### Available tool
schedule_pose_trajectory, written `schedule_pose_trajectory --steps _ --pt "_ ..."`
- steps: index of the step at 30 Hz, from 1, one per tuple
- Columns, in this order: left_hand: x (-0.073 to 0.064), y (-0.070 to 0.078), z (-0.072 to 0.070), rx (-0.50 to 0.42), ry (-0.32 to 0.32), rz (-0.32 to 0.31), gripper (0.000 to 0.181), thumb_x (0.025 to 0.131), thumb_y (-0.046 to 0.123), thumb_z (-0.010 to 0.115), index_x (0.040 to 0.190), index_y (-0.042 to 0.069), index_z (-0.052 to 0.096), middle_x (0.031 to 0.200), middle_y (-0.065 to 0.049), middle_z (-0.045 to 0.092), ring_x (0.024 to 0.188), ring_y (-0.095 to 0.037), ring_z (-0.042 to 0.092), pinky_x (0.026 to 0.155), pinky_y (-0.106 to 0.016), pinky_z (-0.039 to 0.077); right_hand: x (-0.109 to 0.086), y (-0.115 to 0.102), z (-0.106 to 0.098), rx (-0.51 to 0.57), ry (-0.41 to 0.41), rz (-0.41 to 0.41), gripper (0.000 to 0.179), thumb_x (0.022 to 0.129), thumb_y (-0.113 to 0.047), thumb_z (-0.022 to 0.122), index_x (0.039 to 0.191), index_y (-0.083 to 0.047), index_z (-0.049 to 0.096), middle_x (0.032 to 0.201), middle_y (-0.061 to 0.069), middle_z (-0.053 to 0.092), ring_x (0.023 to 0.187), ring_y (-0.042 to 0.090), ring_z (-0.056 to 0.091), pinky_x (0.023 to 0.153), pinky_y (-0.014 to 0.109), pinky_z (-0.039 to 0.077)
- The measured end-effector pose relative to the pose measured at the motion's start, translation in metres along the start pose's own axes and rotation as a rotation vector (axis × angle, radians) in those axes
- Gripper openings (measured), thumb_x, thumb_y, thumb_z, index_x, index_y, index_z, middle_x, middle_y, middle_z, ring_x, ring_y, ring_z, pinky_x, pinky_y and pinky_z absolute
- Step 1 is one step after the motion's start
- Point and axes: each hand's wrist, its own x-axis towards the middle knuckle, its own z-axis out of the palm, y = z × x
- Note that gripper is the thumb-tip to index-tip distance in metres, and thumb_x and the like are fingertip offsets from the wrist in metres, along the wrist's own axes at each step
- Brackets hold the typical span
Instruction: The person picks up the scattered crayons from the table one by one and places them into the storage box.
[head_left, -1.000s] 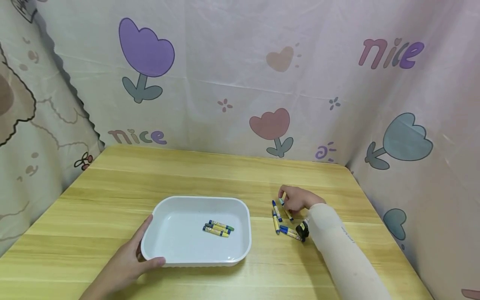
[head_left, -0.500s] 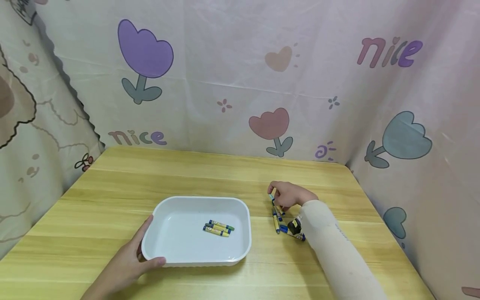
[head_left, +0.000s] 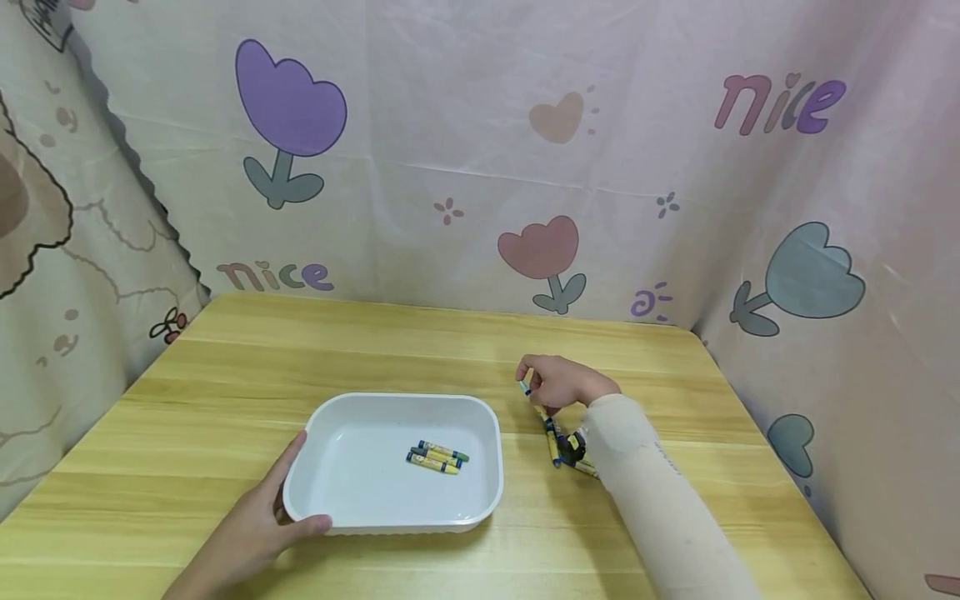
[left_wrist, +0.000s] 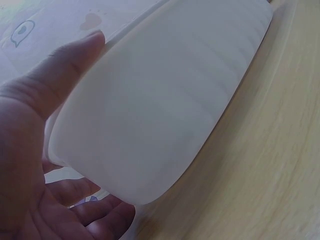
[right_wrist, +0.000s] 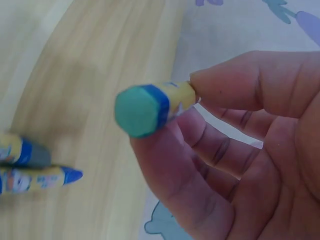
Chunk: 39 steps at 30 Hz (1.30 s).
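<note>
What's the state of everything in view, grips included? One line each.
Tray: upright, open-topped, on the table
Three crayons: lying close together inside the tray
Held crayon: pinched, teal end exposed
Loose crayons: lying on the table, some partly hidden
Left grip: holding the tray's left end
Right grip: pinching the held crayon
Curtain: hanging, creased

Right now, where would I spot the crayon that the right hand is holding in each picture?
Head: the crayon is right of centre, slanting in the right hand, beyond the white tray's right side.
Left wrist: not in this picture.
Right wrist: just left of centre, its teal end towards the camera.
Shared landmark: the wood-grain table, visible in all three.
</note>
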Motion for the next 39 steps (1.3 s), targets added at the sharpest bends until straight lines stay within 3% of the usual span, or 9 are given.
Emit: schedule_pose_trajectory --steps 9,16,28,39 --pt "0.000 0.000 0.000 0.003 0.005 0.005 0.111 0.078 0.020 0.083 0.157 0.012 0.005 0.145 -0.034 0.034 0.103 -0.008 0.055 0.082 -0.015 0.047 0.006 -0.018 0.004 0.001 -0.001 -0.038 0.034 0.089 0.003 0.057 0.122 -0.005 0.052 0.093 0.013 0.055 0.063 0.020 0.058 0.065 0.043 0.055" --pt "0.000 -0.001 0.001 0.011 -0.004 0.002 0.111 0.078 0.021 0.082 0.157 0.012 0.004 0.145 -0.034 0.033 0.105 -0.015 0.055 0.083 -0.015 0.046 0.008 -0.033 0.009 0.012 -0.009 -0.057 0.032 0.090 0.002 0.058 0.120 -0.009 0.054 0.097 0.012 0.055 0.065 0.019 0.058 0.063 0.033 0.055" --pt "0.000 -0.001 0.001 0.010 0.002 -0.002 0.111 0.078 0.021 0.083 0.157 0.010 0.006 0.146 -0.034 0.033 0.106 -0.009 0.054 0.083 -0.014 0.045 0.013 -0.053 0.015 0.006 -0.036 -0.074 0.029 0.090 0.000 0.059 0.116 -0.014 0.057 0.097 0.010 0.057 0.066 0.020 0.059 0.064 0.033 0.055" --pt "0.000 -0.001 0.000 0.035 0.010 0.007 0.112 0.077 0.023 0.083 0.157 0.013 0.006 0.146 -0.034 0.033 0.109 -0.016 0.054 0.084 -0.013 0.043 0.018 -0.080 0.019 -0.038 -0.081 -0.085 0.029 0.091 -0.002 0.064 0.116 -0.014 0.058 0.097 0.011 0.059 0.071 0.021 0.062 0.065 0.030 0.056"
